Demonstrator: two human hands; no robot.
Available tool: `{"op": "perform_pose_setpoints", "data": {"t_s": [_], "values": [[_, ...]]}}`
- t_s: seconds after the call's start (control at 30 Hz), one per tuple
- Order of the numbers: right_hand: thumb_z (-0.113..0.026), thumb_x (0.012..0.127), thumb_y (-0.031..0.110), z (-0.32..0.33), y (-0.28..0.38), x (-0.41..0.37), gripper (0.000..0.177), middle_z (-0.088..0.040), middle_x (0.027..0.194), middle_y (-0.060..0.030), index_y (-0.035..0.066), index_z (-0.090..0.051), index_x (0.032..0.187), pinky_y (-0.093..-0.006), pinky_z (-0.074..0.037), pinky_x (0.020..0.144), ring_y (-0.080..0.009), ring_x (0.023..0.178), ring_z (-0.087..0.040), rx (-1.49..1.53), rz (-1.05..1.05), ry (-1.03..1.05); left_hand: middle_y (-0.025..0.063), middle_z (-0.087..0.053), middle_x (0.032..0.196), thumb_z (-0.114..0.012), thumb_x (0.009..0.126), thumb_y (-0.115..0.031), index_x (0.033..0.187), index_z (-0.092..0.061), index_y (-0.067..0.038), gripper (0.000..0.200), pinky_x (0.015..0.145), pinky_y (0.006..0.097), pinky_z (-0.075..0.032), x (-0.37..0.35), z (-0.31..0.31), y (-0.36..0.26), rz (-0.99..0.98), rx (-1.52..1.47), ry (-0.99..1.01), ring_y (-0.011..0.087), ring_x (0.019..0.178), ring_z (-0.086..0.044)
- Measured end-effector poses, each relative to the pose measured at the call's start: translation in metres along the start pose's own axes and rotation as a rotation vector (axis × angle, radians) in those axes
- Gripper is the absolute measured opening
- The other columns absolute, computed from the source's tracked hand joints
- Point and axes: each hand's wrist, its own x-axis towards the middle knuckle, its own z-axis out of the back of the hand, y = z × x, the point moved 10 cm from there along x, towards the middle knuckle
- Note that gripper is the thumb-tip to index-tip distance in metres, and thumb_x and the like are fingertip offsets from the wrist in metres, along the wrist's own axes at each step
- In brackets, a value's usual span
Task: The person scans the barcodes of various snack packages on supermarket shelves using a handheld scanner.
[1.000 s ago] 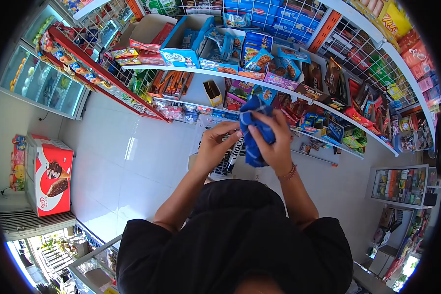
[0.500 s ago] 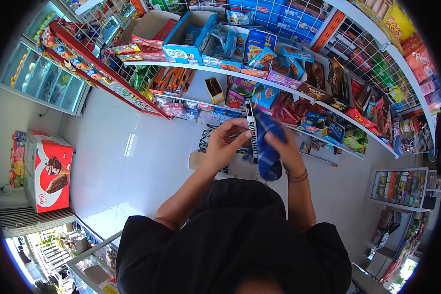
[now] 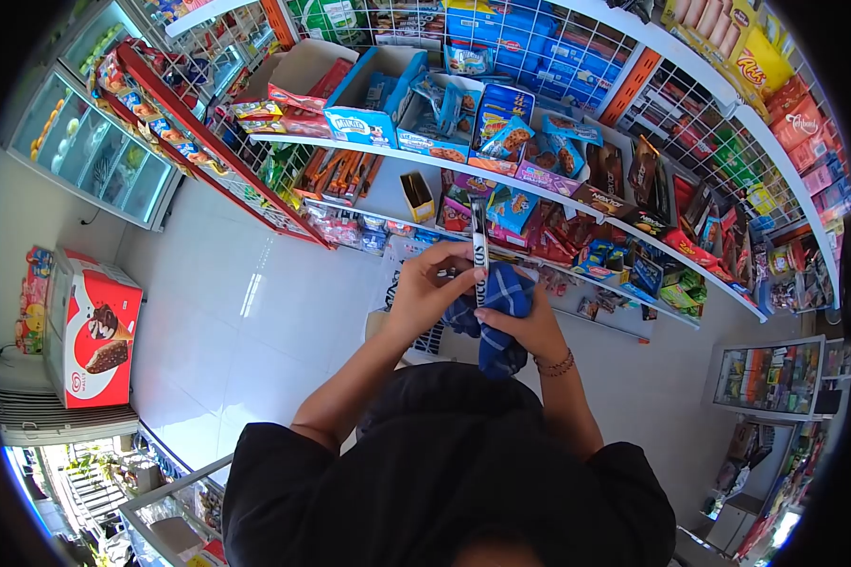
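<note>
My left hand (image 3: 425,295) pinches the side of a narrow black-and-white snack box (image 3: 480,253) with big dark lettering, held upright in front of my chest. In my right hand (image 3: 531,326) is a blue plaid cloth (image 3: 503,352), bunched up and pressed against the lower part of the box. The cloth and fingers hide much of the box's lettering. Just beyond and below my hands, a larger carton (image 3: 376,323) with dark print shows in part.
A snack shelf (image 3: 388,151) curves across ahead, filled with open boxes, among them a blue wafer box (image 3: 364,128). A small yellow-and-black carton (image 3: 416,197) stands on the lower level. To the left are a red rack (image 3: 199,142) and a red-and-white ice cream freezer (image 3: 99,331).
The box and cloth have come slightly lower, closer to my body. My right hand has slid the cloth down along the box, and its fingers now show more plainly.
</note>
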Motion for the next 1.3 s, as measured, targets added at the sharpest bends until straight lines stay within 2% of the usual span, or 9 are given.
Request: {"op": "perform_pose_setpoints", "data": {"t_s": [0.33,0.43,0.5,0.73,0.83,0.87,0.93,1.13,1.3], "values": [[-0.077,0.059,0.021,-0.006,-0.007,-0.003,0.061,-0.057,0.095,-0.0059,0.003,-0.049,0.110,-0.0276,-0.043,0.079,-0.0126,0.087,-0.054,-0.068,-0.028,0.150,0.0041,-0.058,0.088,-0.062,0.076,-0.001,0.100,-0.056,0.002,0.025,0.059,0.0206,-0.048,0.014,0.002,-0.019,-0.073,0.054,-0.067,0.0076,0.076,-0.054],[-0.077,0.060,0.025,0.003,-0.008,-0.005,0.059,-0.057,0.095,-0.0059,0.003,-0.051,0.108,-0.0285,-0.042,0.080,-0.0145,0.088,-0.054,-0.254,0.056,0.141,0.0039,-0.058,0.089,-0.062,0.076,-0.001,0.102,-0.056,0.002,0.027,0.060,0.0199,-0.047,0.016,0.010,-0.019,-0.086,0.045,-0.113,0.0072,0.076,-0.053],[-0.076,0.061,0.031,-0.007,-0.015,-0.009,0.058,-0.058,0.096,-0.0071,0.002,-0.053,0.105,-0.0287,-0.042,0.081,-0.0169,0.088,-0.055,-0.455,0.050,0.344,0.0039,-0.058,0.092,-0.062,0.077,-0.002,0.106,-0.056,0.002,0.030,0.061,0.0191,-0.045,0.016,0.021,-0.021,-0.131,0.073,-0.153,0.0064,0.075,-0.051],[-0.059,0.077,0.044,0.051,0.008,-0.011,0.051,-0.060,0.092,-0.0082,0.000,-0.055,0.103,-0.0288,-0.045,0.077,-0.0166,0.084,-0.057,-0.309,0.154,0.153,0.0029,-0.056,0.093,-0.061,0.077,-0.002,0.105,-0.057,-0.001,0.028,0.064,0.0198,-0.044,0.019,0.027,-0.024,-0.136,0.074,-0.127,0.0070,0.075,-0.049],[-0.038,0.092,0.030,0.050,-0.002,-0.013,0.038,-0.061,0.087,-0.0079,-0.002,-0.056,0.100,-0.0240,-0.045,0.071,-0.0117,0.080,-0.057,0.347,-0.155,0.098,0.0022,-0.054,0.093,-0.061,0.078,-0.002,0.106,-0.058,-0.002,0.028,0.066,0.0203,-0.044,0.021,0.024,-0.027,-0.152,0.090,-0.104,0.0075,0.076,-0.048],[-0.038,0.092,0.030,0.047,0.007,-0.010,0.038,-0.061,0.087,-0.0079,-0.002,-0.056,0.100,-0.0240,-0.045,0.071,-0.0117,0.080,-0.057,0.349,-0.155,0.096,0.0025,-0.054,0.093,-0.060,0.078,-0.002,0.106,-0.058,-0.003,0.028,0.066,0.0203,-0.043,0.022,0.020,-0.029,-0.165,0.124,-0.086,0.0075,0.076,-0.048],[-0.045,0.089,0.024,0.023,0.060,-0.002,0.029,-0.060,0.085,-0.0066,0.000,-0.053,0.105,-0.0214,-0.043,0.071,-0.0094,0.077,-0.056,-0.157,0.233,0.298,0.0027,-0.053,0.093,-0.060,0.078,-0.002,0.106,-0.058,-0.004,0.028,0.066,0.0202,-0.043,0.022,0.017,-0.033,-0.176,0.159,-0.065,0.0076,0.076,-0.048],[-0.055,0.082,0.004,0.031,0.081,0.010,0.046,-0.058,0.080,-0.0029,0.006,-0.038,0.124,-0.0189,-0.039,0.070,-0.0053,0.077,-0.052,0.060,0.134,0.103,0.0054,-0.054,0.092,-0.059,0.078,-0.003,0.106,-0.059,-0.006,0.028,0.064,0.0203,-0.042,0.019,-0.001,-0.048,-0.199,0.343,0.038,0.0094,0.079,-0.050],[-0.054,0.082,0.004,0.021,0.107,0.013,0.046,-0.058,0.082,-0.0019,0.006,-0.036,0.125,-0.0174,-0.038,0.068,-0.0048,0.077,-0.051,-0.013,0.299,0.104,0.0068,-0.054,0.095,-0.056,0.079,0.002,0.108,-0.058,-0.004,0.030,0.071,0.0214,-0.041,0.014,-0.009,-0.063,-0.251,0.448,0.076,0.0119,0.087,-0.051]]}}
